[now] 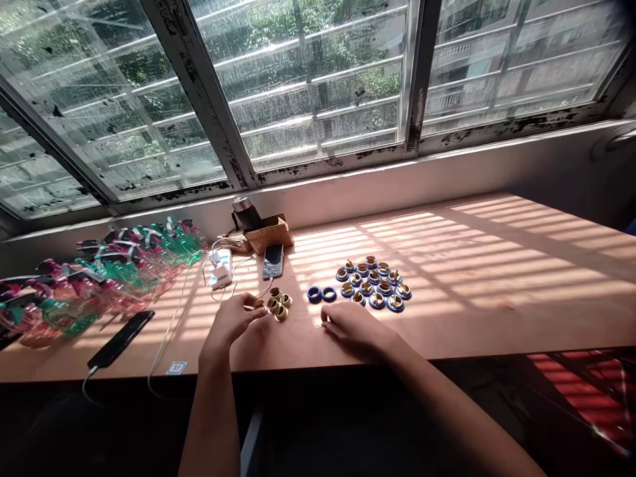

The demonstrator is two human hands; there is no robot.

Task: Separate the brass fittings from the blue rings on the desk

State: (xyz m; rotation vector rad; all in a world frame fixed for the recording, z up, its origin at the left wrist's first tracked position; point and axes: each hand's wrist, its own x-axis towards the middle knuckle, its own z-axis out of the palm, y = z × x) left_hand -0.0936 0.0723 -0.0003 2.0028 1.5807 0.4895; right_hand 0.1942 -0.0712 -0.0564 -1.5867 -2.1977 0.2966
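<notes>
My left hand is closed, with a small gold metal ring between thumb and fingers. Just right of it stands a cluster of several gold rings on the table. My right hand rests low over the table, its fingers curled in a pinch; whatever is in them is too small to make out. Beyond its fingertips lie two blue rings, side by side. Behind that hand spreads a group of several blue rings with gold metal pieces set in them.
Pink and green clear plastic bottles crowd the table's left. A black phone lies before them, a second phone farther back. Near the window stand a power strip, a cardboard box and a dark flask. White cables cross the wooden table.
</notes>
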